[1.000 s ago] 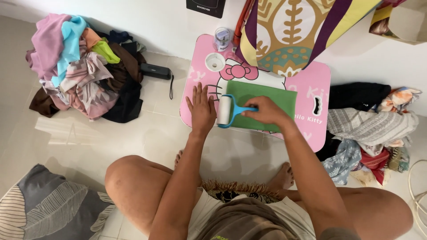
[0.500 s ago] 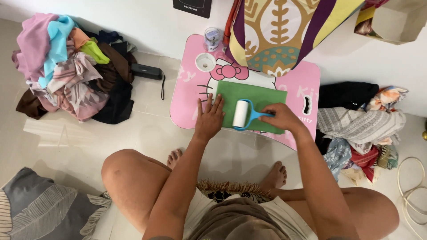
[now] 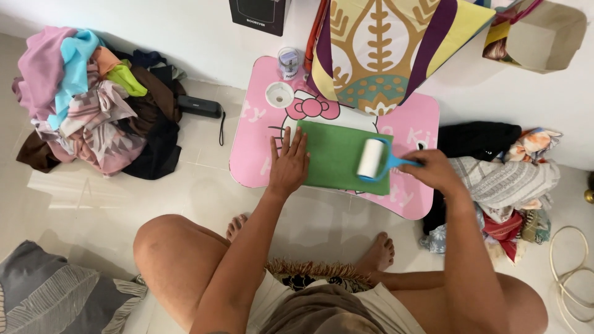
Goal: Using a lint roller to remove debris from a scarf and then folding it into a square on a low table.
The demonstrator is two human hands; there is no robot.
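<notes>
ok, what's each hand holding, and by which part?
Right hand grips the blue-framed white lint roller by its handle. Left hand holds nothing, lying flat on the green cloth.

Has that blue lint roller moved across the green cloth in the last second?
Yes. The lint roller has travelled from the left edge of the green cloth to near its right edge, pulled by the right hand.

Bright, even daylight; soft shadows under pink table [image 3: 247, 167] and legs. Pale glare patch on floor tiles [image 3: 93, 185]. Sharp focus, slight wide-angle stretch at edges.
</notes>
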